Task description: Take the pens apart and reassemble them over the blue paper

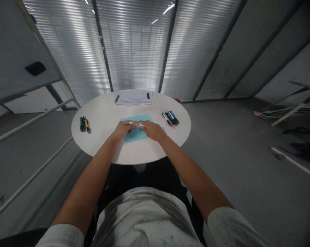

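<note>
A white pen (140, 125) lies level between my two hands, over a sheet of light blue paper (134, 137) on the round white table. My left hand (122, 130) has its fingers closed round the pen's left part. At its right part, the fingers of my right hand (152, 129) are closed too. The fingertips nearly meet, and a small dark spot shows between them. Whether the pen is one piece there or a pen and its cap, I cannot tell. My fingers hide much of the pen.
Several pens and markers (170, 118) lie to the right on the table (103, 144). Green and yellow markers (84, 125) lie to the left. A stack of papers (134, 98) is at the back edge. A whiteboard's metal frame (34, 127) stands at the left.
</note>
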The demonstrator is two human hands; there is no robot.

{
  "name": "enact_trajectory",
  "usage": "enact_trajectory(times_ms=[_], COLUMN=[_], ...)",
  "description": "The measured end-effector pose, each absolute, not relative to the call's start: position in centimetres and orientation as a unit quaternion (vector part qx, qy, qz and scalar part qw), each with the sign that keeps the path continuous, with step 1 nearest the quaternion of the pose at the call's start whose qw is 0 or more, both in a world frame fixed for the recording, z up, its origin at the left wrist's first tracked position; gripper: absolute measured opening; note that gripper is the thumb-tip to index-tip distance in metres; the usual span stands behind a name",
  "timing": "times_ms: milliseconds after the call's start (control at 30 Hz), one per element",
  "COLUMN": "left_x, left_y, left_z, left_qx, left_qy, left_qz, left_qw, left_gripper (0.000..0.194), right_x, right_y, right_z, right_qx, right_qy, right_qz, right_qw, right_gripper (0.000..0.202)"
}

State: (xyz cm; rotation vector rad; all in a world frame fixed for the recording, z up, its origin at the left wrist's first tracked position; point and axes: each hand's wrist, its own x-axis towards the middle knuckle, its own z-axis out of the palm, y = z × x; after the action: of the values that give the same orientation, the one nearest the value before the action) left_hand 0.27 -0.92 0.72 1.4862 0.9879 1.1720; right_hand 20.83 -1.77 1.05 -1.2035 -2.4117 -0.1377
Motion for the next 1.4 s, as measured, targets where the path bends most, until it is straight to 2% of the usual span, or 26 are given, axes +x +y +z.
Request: enact_trajectory(times_ms=[133, 300, 533, 700, 833, 1033, 1400], left_x=[0.2, 0.1, 0.0, 0.1, 0.1, -0.1, 0.1], left_y=[-0.9, -0.8, -0.7, -0.7, -0.8, -0.6, -1.1], left_z=[0.7, 0.6, 0.6, 0.7, 0.8, 0.6, 1.2], left_qx=[0.610, 0.611, 0.594, 0.588, 0.591, 0.590, 0.594], left_qy=[0.407, 0.410, 0.408, 0.406, 0.406, 0.411, 0.419], left_qz=[0.474, 0.467, 0.482, 0.484, 0.476, 0.472, 0.462], left_qw=[0.488, 0.491, 0.499, 0.505, 0.509, 0.510, 0.508], left_gripper=[0.040, 0.043, 0.045, 0.047, 0.048, 0.050, 0.047], right_x=[20.9, 20.9, 21.1, 21.3, 21.3, 21.3, 22.1], right_y=[-1.5, -1.5, -1.2, -1.1, -0.7, 0.1, 0.7], right_z=[0.7, 0.6, 0.7, 0.7, 0.2, -0.2, 0.2], right_qx=[-0.432, -0.425, -0.429, -0.421, -0.399, -0.386, -0.406], right_qy=[-0.866, -0.870, -0.868, -0.863, -0.854, -0.821, -0.648], right_qz=[-0.023, -0.029, -0.064, -0.036, 0.023, 0.101, 0.461], right_qw=[0.251, 0.248, 0.242, 0.276, 0.332, 0.408, 0.451], right_gripper=[0.037, 0.029, 0.037, 0.037, 0.033, 0.017, 0.035])
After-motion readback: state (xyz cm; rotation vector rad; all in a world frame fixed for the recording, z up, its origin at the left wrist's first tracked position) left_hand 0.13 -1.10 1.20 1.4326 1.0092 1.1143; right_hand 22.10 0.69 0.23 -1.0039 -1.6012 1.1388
